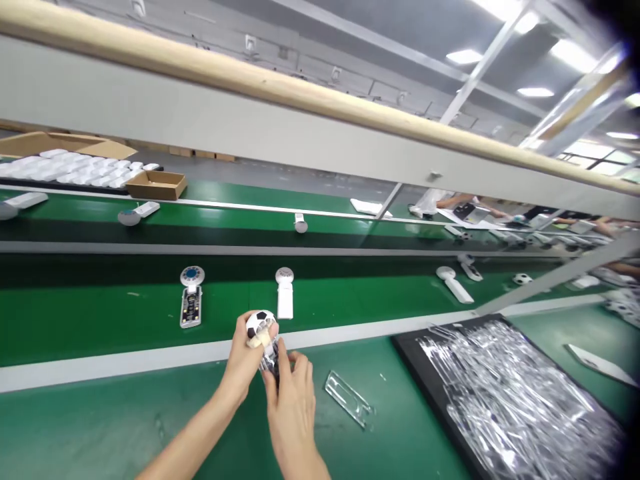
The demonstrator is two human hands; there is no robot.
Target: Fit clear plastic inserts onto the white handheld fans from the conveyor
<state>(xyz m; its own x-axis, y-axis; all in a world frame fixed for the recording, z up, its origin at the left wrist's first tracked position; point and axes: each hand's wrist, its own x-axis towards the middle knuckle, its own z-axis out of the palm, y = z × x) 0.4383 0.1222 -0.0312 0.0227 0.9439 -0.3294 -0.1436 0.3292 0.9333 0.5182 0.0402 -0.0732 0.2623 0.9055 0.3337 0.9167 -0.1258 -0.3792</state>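
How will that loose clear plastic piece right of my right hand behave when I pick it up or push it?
The clear plastic piece looks fairly stiff, since its long edges run straight. It's probably light, being slim and see-through. Lying flat on the green tabletop, it seems likelier to slide than roll.

1. Device [259, 323]: rounded head is patterned black and white, football-style; lower body is seen as dark and glossy.
2. Head is pointed forward; body is partly hidden.
3. Device is held between left hand [241, 360] and right hand [293, 393].
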